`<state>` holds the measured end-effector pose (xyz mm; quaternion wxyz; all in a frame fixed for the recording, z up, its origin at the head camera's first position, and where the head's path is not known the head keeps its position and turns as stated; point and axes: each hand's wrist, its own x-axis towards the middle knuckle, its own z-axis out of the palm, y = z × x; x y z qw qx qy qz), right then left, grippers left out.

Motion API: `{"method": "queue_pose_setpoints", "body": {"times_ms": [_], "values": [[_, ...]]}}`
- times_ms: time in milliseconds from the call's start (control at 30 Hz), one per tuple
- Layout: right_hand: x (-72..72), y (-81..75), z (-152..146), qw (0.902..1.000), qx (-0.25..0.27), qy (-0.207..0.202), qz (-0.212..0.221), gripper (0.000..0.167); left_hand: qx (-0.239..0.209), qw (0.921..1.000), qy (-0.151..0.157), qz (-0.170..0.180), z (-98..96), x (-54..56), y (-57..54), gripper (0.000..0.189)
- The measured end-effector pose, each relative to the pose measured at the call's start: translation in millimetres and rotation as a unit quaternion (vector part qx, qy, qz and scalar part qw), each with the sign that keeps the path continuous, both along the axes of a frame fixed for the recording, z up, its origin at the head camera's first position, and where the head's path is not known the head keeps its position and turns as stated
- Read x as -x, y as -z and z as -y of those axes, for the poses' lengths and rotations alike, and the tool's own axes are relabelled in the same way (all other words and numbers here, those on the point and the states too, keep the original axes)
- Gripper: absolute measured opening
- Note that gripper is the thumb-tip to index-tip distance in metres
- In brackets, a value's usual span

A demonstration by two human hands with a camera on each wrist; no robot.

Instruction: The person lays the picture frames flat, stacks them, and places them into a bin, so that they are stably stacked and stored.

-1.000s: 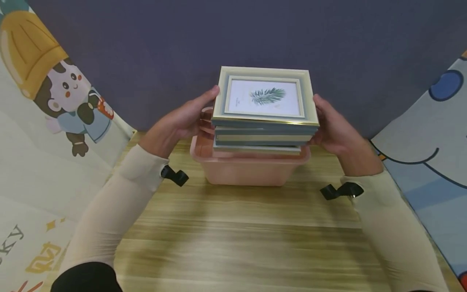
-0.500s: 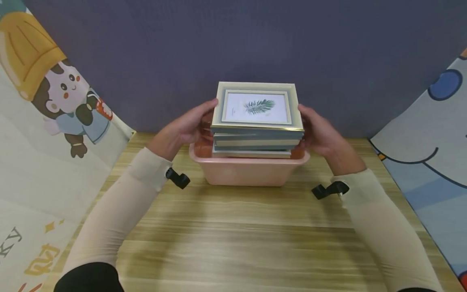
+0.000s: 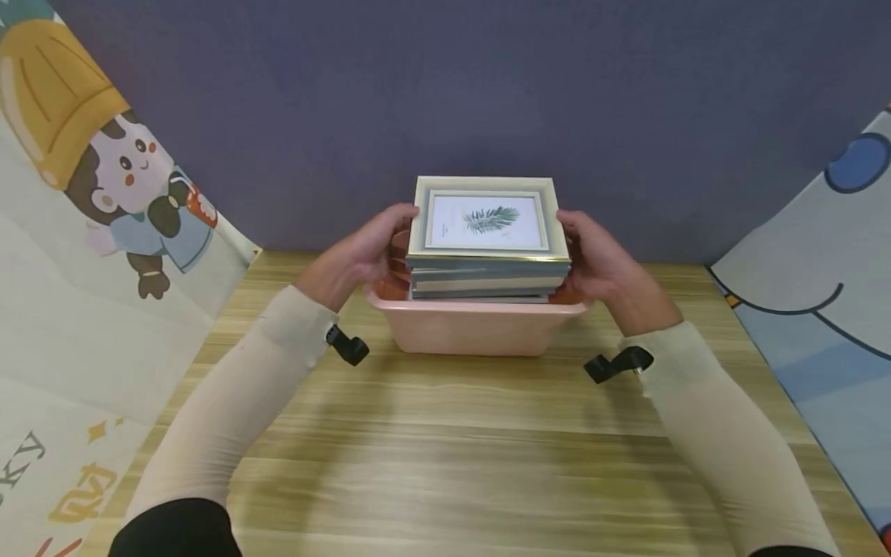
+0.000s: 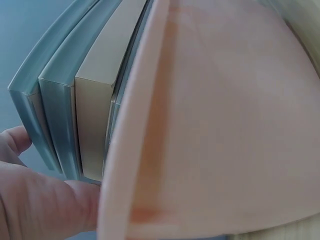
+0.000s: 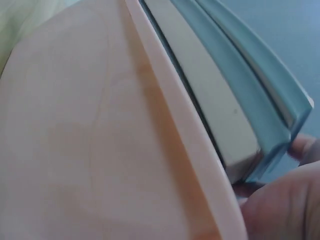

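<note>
A stack of several picture frames (image 3: 487, 224) in pale cream and blue-grey lies flat between my hands, partly down inside a pink plastic bin (image 3: 480, 329). The top frame shows a green leaf print. My left hand (image 3: 365, 247) grips the stack's left end, thumb at the top frame's edge. At the opposite end my right hand (image 3: 600, 259) holds it the same way, its lower fingers hidden beside the bin's rim. Both wrist views show the frames' layered edges (image 4: 95, 100) rising past the bin's rim (image 5: 175, 100).
The bin stands on a wood-grain table (image 3: 459, 449) close to a dark blue back panel (image 3: 487, 85). Cartoon-printed panels flank it, a left panel (image 3: 69, 309) and a right panel (image 3: 793, 255). Small black wrist cameras sit on both cuffs.
Both hands have lowered the stack of picture frames into the pink bin, moving it slightly left. The lowest frame has sunk behind the front rim.
</note>
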<state>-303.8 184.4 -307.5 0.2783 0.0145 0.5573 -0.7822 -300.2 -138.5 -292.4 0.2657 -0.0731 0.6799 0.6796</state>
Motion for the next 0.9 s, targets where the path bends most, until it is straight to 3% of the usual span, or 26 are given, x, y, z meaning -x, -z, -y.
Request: {"method": "queue_pose_setpoints", "body": {"times_ms": [167,367,467,633,900], "values": [[5.8,5.8,11,0.9993,-0.018,-0.004,0.032,0.043,0.003,0.9998,-0.020,0.001,-2.6,3.7,7.1,0.020],[11.4,14.8,17,0.9994,0.000,0.035,0.005,0.029,0.017,0.9996,-0.009,0.018,-3.4,6.5,14.1,0.039],[12.2,17.6,19,0.9982,0.001,0.058,-0.016,0.031,0.019,0.9995,-0.002,0.026,-4.2,7.6,16.8,0.041],[15.7,20.6,21,0.9966,0.000,0.082,0.001,0.037,0.024,0.9989,0.004,0.040,-7.9,10.0,21.2,0.046],[21.8,21.7,25,0.9952,0.006,0.097,0.016,0.042,0.040,0.9975,-0.025,0.053,-12.6,14.4,28.4,0.051]]}}
